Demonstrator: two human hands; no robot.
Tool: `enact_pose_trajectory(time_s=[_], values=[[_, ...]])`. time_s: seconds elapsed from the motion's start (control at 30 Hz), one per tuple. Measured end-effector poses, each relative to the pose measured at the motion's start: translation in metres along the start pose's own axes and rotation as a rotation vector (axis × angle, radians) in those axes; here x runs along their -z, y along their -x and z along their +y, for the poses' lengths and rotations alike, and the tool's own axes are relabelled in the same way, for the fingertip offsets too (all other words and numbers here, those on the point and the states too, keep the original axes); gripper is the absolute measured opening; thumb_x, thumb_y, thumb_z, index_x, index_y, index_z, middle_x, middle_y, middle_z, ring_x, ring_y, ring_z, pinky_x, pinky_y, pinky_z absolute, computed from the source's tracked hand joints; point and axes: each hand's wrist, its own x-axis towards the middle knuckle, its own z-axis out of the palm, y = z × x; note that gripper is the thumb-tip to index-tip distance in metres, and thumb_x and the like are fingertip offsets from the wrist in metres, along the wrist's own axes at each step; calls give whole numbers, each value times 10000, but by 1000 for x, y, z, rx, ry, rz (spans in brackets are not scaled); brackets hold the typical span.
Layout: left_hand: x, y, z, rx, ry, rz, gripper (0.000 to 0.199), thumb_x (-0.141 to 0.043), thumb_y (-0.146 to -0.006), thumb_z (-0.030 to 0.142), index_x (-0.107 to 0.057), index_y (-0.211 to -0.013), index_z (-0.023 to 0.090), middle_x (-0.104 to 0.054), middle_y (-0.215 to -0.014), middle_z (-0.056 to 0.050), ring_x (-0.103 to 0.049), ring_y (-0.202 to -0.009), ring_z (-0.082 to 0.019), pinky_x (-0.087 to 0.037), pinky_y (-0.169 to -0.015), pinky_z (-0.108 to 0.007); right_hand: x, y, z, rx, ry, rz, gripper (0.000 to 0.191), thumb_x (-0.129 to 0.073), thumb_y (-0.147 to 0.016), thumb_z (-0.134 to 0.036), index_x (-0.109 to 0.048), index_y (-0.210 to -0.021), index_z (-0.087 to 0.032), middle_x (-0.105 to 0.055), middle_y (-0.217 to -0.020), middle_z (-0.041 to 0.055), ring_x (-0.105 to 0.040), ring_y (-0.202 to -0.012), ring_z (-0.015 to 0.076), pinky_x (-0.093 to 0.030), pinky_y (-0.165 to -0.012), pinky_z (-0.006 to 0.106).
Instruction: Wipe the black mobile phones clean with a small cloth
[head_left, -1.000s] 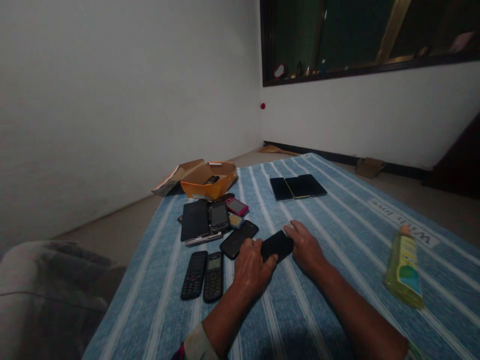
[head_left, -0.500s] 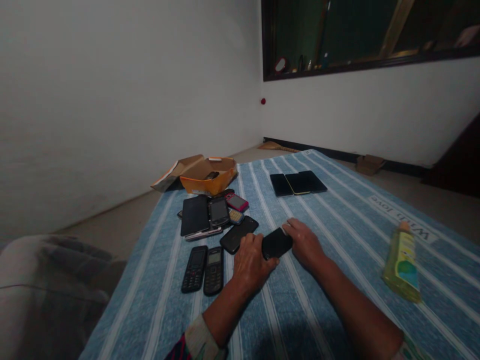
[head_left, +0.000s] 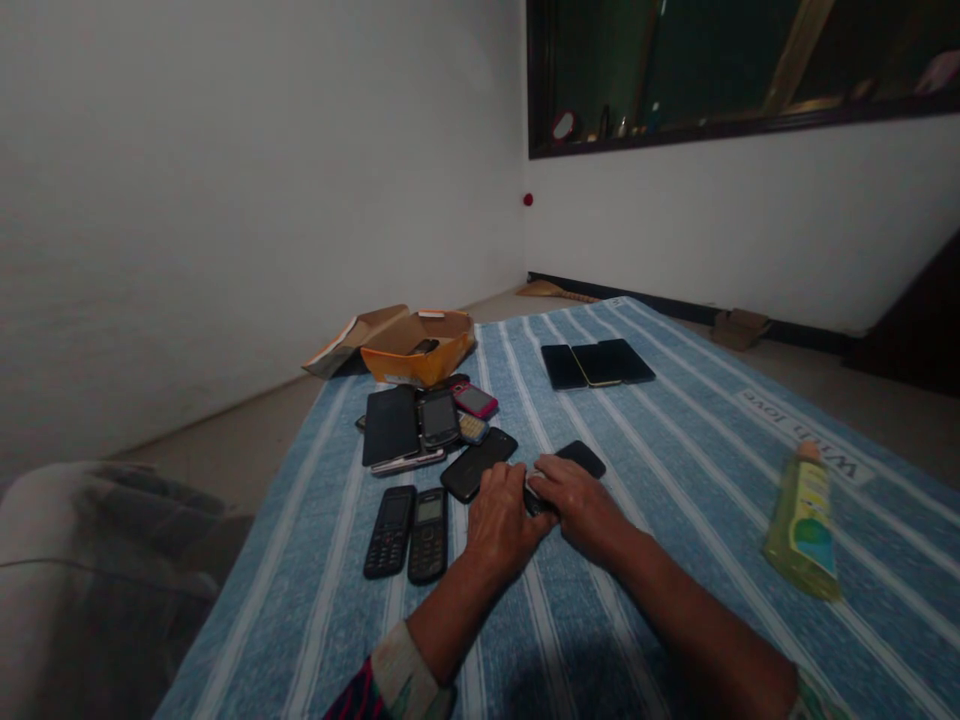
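Dark phone (head_left: 583,458) located at the centre of the frame, low over the striped cloth (head_left: 615,600) and partly covered by both hands. Left hand (head_left: 499,520): grasping the phone's lower-left end, thumb on the near side. Right hand (head_left: 589,505): fingers bent over the phone's middle; whether they grip or merely rest cannot be told. A pale patch at those fingertips is too small to identify. A black phone (head_left: 478,465) lies flat just beside the left fingers; two keypad phones (head_left: 390,532) (head_left: 427,537) lie side by side at lower centre-left. Assessment: handling appears to call for a firm left hold at the end and edges, with light, even pressure from the right fingers. Keeping the phone low and level should limit any drop. The left knuckles warrant care, since a sideways slip could nudge the black phone.
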Motion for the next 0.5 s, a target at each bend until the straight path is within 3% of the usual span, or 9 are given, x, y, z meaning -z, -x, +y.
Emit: enact_pose_trajectory(time_s=[0.2, 0.33, 0.5], values=[[-1, 1, 1, 28, 32, 8, 479, -764, -707, 367, -586, -1117, 195, -602, -1104, -82, -543, -1074, -279, -444, -896, -375, 4, 5, 28, -203, 105, 67, 288, -433, -889, -44, -671, -982, -177, -629, -1011, 98, -566, -971, 226, -468, -841, 336], [-5, -1, 2, 36, 72, 39, 637, -766, -698, 329, -522, -1265, 172, -609, -1143, -97, -549, -1108, -288, -444, -930, -385, 0, 2, 20, -123, 36, 151, 330, -433, -884, -36, -650, -1079, -191, -615, -1111, 114, -546, -1053, 231, -465, -875, 346], [-11, -4, 0, 15, 133, 95, 680, -711, -718, 242, -464, -1338, 107, -626, -1191, -150, -558, -1153, -313, -432, -993, -406, -10, -14, -2, -7, -24, 21, 197, -497, -935, -133, -640, -1055, -194, -620, -1004, 74, -545, -979, 209, -438, -861, 329]])
